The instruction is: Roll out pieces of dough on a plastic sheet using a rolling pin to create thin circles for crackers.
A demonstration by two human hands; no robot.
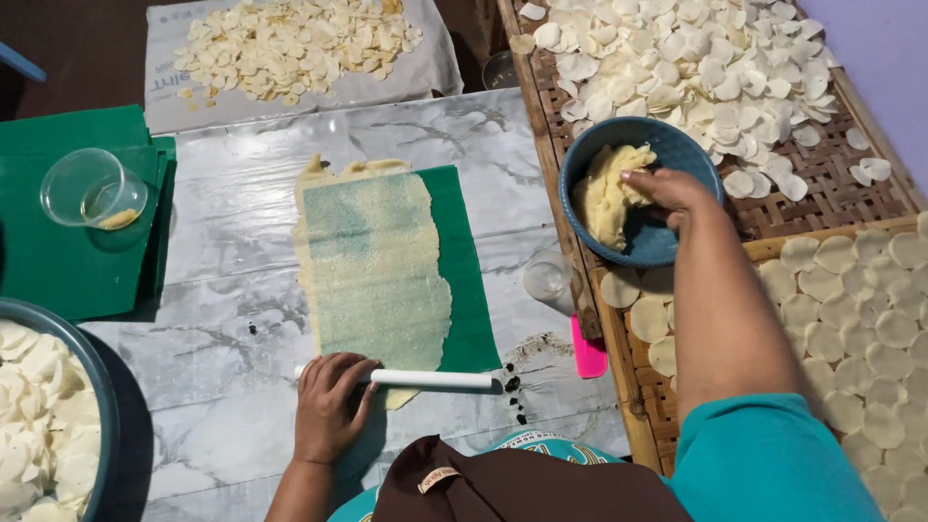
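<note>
My left hand [327, 406] rests on the left end of a white tube-shaped roller [433, 379] lying across the near edge of a thin, pale dough sheet [372, 261]. The sheet is rolled flat over a green mat [472, 290] on the marble-patterned surface. My right hand [667, 193] reaches into a blue bowl [667, 145] on the woven bamboo tray and pinches the yellow dough lump [607, 198] inside it.
Cut dough rounds [696, 68] cover the bamboo tray [841, 179] at right. More rounds lie on a plastic sheet [290, 43] at the back and in a basin [39, 406] at left. A clear cup [92, 188] sits on green mats; another cup [547, 275] and a pink scraper [588, 356] lie near the tray.
</note>
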